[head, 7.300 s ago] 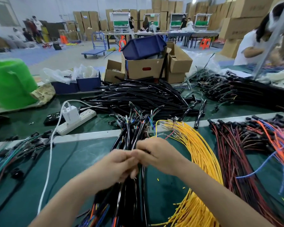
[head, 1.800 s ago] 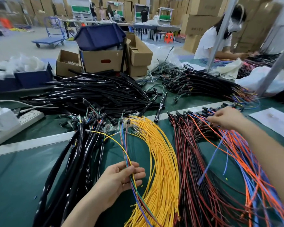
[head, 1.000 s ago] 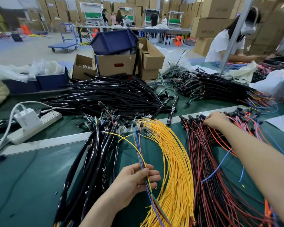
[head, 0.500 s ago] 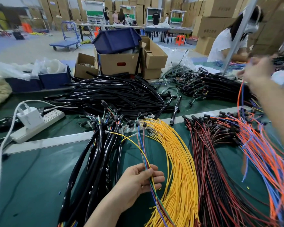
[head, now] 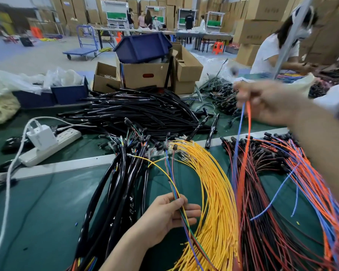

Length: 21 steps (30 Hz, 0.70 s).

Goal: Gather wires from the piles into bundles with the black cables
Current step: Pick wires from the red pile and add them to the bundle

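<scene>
A green surface (head: 47, 212) is crossed by a pale metal strip (head: 63, 167); bare room is left only on its near left part, beside the black cables (head: 115, 188). Beyond the strip a heap of black tubing (head: 137, 112) is spread, with a white power strip (head: 51, 145) to its left. On the near side the black cables are laid in a long bundle running towards the camera, their coloured ends at the strip. Just right of them the yellow wires (head: 213, 192) are fanned in a curved pile. Next come the red and black wires (head: 262, 222), and the orange and blue wires (head: 311, 182) lie at the right edge of view. These piles touch or overlap, and little green is seen between them. The right hand (head: 262, 102) is held raised above the far ends of the piles, blurred, pinching an orange wire (head: 246, 137) and a blue wire (head: 239, 130) that hang down to the surface. The left hand (head: 168, 214) is held palm up between the black cables and the yellow wires. Its fingers (head: 192, 209) are loosely curled round a few thin wires (head: 171, 184), yellow, blue, green and red, which run up towards the strip
</scene>
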{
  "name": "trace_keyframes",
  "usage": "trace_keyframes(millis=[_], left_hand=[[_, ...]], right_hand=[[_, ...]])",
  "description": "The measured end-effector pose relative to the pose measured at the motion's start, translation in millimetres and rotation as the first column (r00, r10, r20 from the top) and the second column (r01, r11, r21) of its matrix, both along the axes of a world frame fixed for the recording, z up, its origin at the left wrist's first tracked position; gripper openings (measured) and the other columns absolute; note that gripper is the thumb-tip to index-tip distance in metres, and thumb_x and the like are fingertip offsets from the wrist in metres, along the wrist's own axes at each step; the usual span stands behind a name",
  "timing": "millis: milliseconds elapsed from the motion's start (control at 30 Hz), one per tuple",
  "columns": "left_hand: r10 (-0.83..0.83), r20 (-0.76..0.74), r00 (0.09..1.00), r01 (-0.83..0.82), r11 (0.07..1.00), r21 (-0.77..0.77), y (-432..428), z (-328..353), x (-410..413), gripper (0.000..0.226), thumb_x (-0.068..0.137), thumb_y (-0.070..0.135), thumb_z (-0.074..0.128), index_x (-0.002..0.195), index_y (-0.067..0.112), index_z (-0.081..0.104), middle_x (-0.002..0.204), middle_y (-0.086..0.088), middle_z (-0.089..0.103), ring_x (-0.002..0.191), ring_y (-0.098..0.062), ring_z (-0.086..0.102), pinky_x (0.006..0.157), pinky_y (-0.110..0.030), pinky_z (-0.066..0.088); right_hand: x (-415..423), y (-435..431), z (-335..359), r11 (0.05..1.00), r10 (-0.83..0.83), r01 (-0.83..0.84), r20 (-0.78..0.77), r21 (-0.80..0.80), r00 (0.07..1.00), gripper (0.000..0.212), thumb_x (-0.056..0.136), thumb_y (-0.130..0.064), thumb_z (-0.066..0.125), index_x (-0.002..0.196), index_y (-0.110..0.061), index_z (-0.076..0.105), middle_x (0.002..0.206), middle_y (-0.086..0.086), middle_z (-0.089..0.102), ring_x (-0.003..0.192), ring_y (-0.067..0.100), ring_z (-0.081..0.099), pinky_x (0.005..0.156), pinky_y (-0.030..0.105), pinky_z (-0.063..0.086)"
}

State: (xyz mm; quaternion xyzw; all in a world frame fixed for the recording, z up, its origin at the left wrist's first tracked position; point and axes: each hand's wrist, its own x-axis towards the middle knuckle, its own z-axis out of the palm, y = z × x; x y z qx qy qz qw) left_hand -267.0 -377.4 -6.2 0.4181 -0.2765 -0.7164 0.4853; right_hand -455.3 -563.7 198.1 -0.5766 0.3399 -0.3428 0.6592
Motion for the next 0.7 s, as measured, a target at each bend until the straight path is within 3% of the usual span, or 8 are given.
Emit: trace_keyframes(millis=[67,133,233,367,467,567,633,700], left_hand=[[-0.015,0.000,1.000,0.015,1.000,-0.001,1,1,1,0.016,0.100,0.009,0.040,0.089,0.005,0.051,0.102,-0.025,0.069,0.087,-0.030,0.071,0.071,-0.034,0.059],[-0.025,-0.004,1.000,0.025,1.000,-0.003,1,2,1,0.016,0.100,0.010,0.040,0.089,0.005,0.051,0.104,-0.026,0.068,0.089,-0.030,0.071,0.073,-0.036,0.059],[-0.004,-0.025,1.000,0.005,1.000,0.009,1,2,-1,0.016,0.100,0.010,0.038,0.089,0.005,0.049,0.104,-0.025,0.068,0.086,-0.032,0.070,0.076,-0.040,0.059],[0.049,-0.064,0.997,-0.047,0.998,0.033,1,3,-3,0.012,0.100,0.006,0.037,0.104,0.003,0.048,0.096,-0.024,0.070,0.078,-0.032,0.071,0.075,-0.044,0.058],[0.106,-0.102,0.989,-0.097,0.991,0.090,0,3,-4,0.023,0.101,0.007,0.035,0.118,-0.001,0.049,0.074,-0.013,0.067,0.053,-0.019,0.060,0.057,-0.034,0.057],[0.221,-0.194,0.956,-0.181,0.963,0.202,-5,5,-2,0.025,0.101,0.012,0.035,0.110,0.001,0.055,0.058,-0.003,0.051,0.038,-0.006,0.033,0.035,-0.016,0.033],[0.250,-0.174,0.952,-0.214,0.956,0.201,-6,10,2,0.025,0.101,0.014,0.035,0.106,0.001,0.056,0.054,0.001,0.045,0.037,-0.004,0.027,0.031,-0.014,0.022],[0.228,-0.063,0.972,-0.217,0.965,0.144,-3,15,8,0.027,0.101,0.012,0.034,0.105,0.000,0.058,0.052,0.003,0.045,0.037,-0.003,0.027,0.030,-0.013,0.021]], right_hand=[[20,14,-33,0.987,0.144,-0.122,-0.258,0.101,0.955,0.010,0.096,-0.014,0.047,0.089,-0.010,0.053,0.049,-0.005,0.048,0.035,0.001,0.037,0.031,0.008,0.029],[44,29,-76,0.963,0.258,-0.202,-0.383,0.180,0.887,0.013,0.099,-0.013,0.044,0.093,-0.005,0.053,0.054,-0.001,0.049,0.034,0.003,0.038,0.031,0.011,0.029],[74,37,-119,0.977,0.203,-0.154,-0.415,0.149,0.887,0.009,0.099,-0.008,0.044,0.103,-0.003,0.051,0.064,0.009,0.052,0.036,0.007,0.043,0.035,0.014,0.034],[102,40,-140,0.985,0.171,-0.156,-0.442,0.070,0.880,0.017,0.092,0.008,0.043,0.100,-0.005,0.051,0.070,0.014,0.059,0.045,0.012,0.051,0.041,0.016,0.041],[112,32,-137,0.999,0.034,-0.039,-0.387,-0.006,0.922,0.020,0.092,0.013,0.040,0.096,-0.005,0.047,0.069,0.017,0.054,0.039,0.010,0.048,0.039,0.015,0.038],[114,21,-138,0.999,-0.050,0.048,-0.367,-0.014,0.929,0.024,0.093,0.013,0.040,0.113,0.001,0.047,0.071,0.019,0.054,0.044,0.013,0.048,0.041,0.016,0.039],[115,19,-140,0.994,-0.112,0.093,-0.452,-0.063,0.885,0.039,0.093,0.005,0.047,0.132,0.001,0.043,0.086,0.021,0.057,0.058,0.020,0.055,0.053,0.023,0.047],[115,30,-138,0.925,-0.306,0.108,-0.548,-0.363,0.778,0.051,0.093,-0.017,0.058,0.140,-0.010,0.040,0.111,0.016,0.057,0.089,0.024,0.059,0.080,0.031,0.046]])
